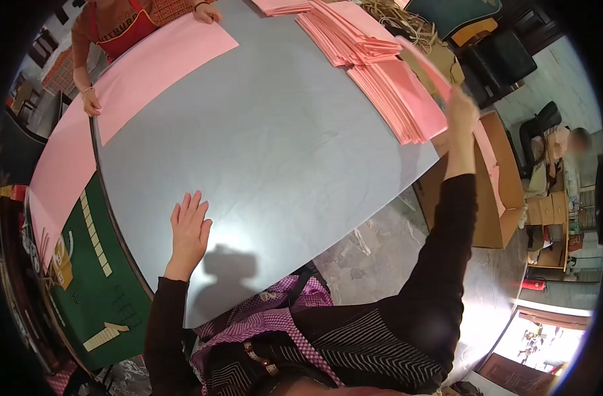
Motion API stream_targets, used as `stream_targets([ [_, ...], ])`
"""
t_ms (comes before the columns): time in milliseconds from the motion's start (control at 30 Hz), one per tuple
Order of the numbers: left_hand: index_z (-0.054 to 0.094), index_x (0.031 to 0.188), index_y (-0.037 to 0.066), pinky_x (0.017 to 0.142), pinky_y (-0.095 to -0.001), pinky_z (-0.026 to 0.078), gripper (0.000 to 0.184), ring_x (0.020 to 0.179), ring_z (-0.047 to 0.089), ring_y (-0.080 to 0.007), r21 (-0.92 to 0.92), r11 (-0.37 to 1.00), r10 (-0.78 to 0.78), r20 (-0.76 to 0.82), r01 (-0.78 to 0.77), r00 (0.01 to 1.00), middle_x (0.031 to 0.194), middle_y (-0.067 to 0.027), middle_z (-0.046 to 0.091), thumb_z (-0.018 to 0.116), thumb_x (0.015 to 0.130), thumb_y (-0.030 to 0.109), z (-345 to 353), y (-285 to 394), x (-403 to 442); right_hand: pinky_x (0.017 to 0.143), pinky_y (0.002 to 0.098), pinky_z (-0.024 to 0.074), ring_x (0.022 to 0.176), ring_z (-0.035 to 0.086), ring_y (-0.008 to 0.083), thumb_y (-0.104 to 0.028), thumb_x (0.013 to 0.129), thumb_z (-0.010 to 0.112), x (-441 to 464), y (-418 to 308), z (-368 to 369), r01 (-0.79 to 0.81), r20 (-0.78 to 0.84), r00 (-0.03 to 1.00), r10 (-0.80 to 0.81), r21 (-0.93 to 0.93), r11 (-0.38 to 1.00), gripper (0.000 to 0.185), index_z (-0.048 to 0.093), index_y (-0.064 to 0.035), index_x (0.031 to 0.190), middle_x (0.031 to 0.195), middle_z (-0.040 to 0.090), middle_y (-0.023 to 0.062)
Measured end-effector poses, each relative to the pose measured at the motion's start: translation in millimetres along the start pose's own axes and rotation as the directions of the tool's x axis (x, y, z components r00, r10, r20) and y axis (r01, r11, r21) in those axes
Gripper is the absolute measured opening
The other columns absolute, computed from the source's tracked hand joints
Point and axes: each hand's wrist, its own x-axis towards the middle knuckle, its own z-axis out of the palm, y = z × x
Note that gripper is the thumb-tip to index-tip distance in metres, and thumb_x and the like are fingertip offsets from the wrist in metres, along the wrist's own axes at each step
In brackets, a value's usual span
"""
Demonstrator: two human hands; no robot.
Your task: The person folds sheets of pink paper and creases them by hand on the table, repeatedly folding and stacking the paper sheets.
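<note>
My left hand [190, 231], fingers stretched out, is over the grey tabletop [248, 132] near its left side and holds nothing. My right hand [461, 113] reaches out past the far right corner. It is closed around one end of a folded pink sheet [425, 65], whose strip runs up and left beside the stacks. Next to it lie a stack of folded pink sheets [404, 99] and a second, fanned stack [348, 33]. Whether the sheets are paper or cloth I cannot tell.
Across the table a person in a red apron [126, 30] holds a long pink sheet [163, 66] with both hands. An open cardboard box [506, 152] with pink material inside stands right. At left is a green table [100, 297] with cream tiles [95, 237]. Another person sits far right.
</note>
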Motion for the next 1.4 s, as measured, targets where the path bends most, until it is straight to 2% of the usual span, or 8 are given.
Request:
stream_targets([
  [400, 0.053, 0.124, 0.004, 0.111, -0.0489, 0.022, 0.035, 0.135, 0.036, -0.0332, 0.037, 0.999, -0.003, -0.003, 0.003, 1.0, 0.143, -0.0136, 0.043, 0.055, 0.09, 0.011, 0, 3, 3, 0.065, 0.0386, 0.0538, 0.076, 0.066, 0.0254, -0.011, 0.085, 0.052, -85, -44, 44, 0.055, 0.063, 0.996, -0.06, 0.074, 0.996, 0.007, 0.056, -0.0066, 0.089, 0.08, 0.067, 0.0061],
  [1100, 0.054, 0.123, 0.003, 0.11, -0.0499, 0.024, 0.035, 0.134, 0.037, -0.0345, 0.019, 1.0, 0.01, -0.032, -0.009, 0.999, 0.143, -0.0144, 0.044, 0.057, 0.088, 0.008, -1, 2, 2, 0.072, 0.0472, 0.0527, 0.081, 0.065, 0.0356, -0.03, 0.095, 0.045, -73, -54, 33, -0.056, 0.429, 0.903, -0.024, 0.172, 0.983, 0.029, 0.054, -0.0058, 0.084, 0.083, 0.066, 0.0123],
  [1200, 0.053, 0.123, 0.003, 0.109, -0.0509, 0.024, 0.037, 0.134, 0.038, -0.0354, 0.009, 1.0, 0.002, -0.024, -0.002, 1.0, 0.143, -0.0151, 0.044, 0.056, 0.086, 0.006, 0, 3, 3, 0.079, 0.0489, 0.0497, 0.091, 0.062, 0.0357, -0.032, 0.095, 0.047, -66, -59, 34, 0.004, 0.442, 0.894, -0.071, 0.151, 0.988, 0.027, 0.055, -0.0062, 0.098, 0.099, 0.065, 0.012],
  [1267, 0.053, 0.121, 0.004, 0.108, -0.0528, 0.025, 0.038, 0.134, 0.037, -0.0353, 0.022, 1.0, -0.02, 0.001, 0.02, 1.0, 0.142, -0.0138, 0.044, 0.061, 0.084, 0.009, -1, 1, 2, 0.082, 0.0501, 0.0471, 0.102, 0.057, 0.0357, -0.034, 0.093, 0.049, -65, -60, 61, 0.16, 0.122, 0.975, -0.188, 0.211, 0.964, 0.036, 0.05, -0.0073, 0.118, 0.116, 0.059, 0.012],
  [1300, 0.053, 0.121, 0.004, 0.108, -0.0528, 0.025, 0.039, 0.134, 0.036, -0.0354, -0.001, 1.0, -0.019, 0.023, 0.019, 1.0, 0.142, -0.0137, 0.043, 0.061, 0.084, 0.008, -3, 2, 5, 0.085, 0.0504, 0.0464, 0.109, 0.054, 0.0374, -0.035, 0.092, 0.051, -58, -58, 61, 0.074, 0.32, 0.925, -0.202, 0.371, 0.926, 0.049, 0.042, -0.0085, 0.132, 0.127, 0.053, 0.0139],
  [1333, 0.052, 0.121, 0.004, 0.107, -0.0528, 0.026, 0.039, 0.134, 0.036, -0.0355, -0.017, 0.999, -0.032, 0.04, 0.033, 0.999, 0.141, -0.0136, 0.043, 0.061, 0.084, 0.008, -6, 2, 5, 0.092, 0.0494, 0.0441, 0.116, 0.051, 0.0381, -0.035, 0.092, 0.051, -54, -63, 69, 0.11, 0.452, 0.866, -0.213, 0.242, 0.964, 0.054, 0.039, -0.0095, 0.138, 0.132, 0.05, 0.0155],
  [1367, 0.053, 0.12, 0.004, 0.107, -0.0529, 0.026, 0.038, 0.134, 0.036, -0.0351, -0.021, 0.999, -0.044, 0.043, 0.045, 0.998, 0.141, -0.0135, 0.043, 0.062, 0.084, 0.009, -7, 3, 5, 0.098, 0.0473, 0.0414, 0.124, 0.047, 0.0352, -0.036, 0.093, 0.05, -64, -58, 104, 0.257, 0.28, 0.914, -0.292, 0.157, 0.954, 0.058, 0.035, -0.0103, 0.143, 0.139, 0.046, 0.016],
  [1400, 0.053, 0.119, 0.004, 0.107, -0.0526, 0.026, 0.035, 0.134, 0.036, -0.0339, 0.006, 0.999, -0.044, 0.05, 0.044, 0.998, 0.14, -0.0132, 0.043, 0.061, 0.086, 0.013, -3, 1, 5, 0.101, 0.0467, 0.0392, 0.129, 0.043, 0.0325, -0.037, 0.093, 0.049, -60, -57, 113, 0.135, 0.339, 0.9, -0.273, 0.378, 0.916, 0.06, 0.034, -0.0102, 0.144, 0.144, 0.041, 0.0152],
])
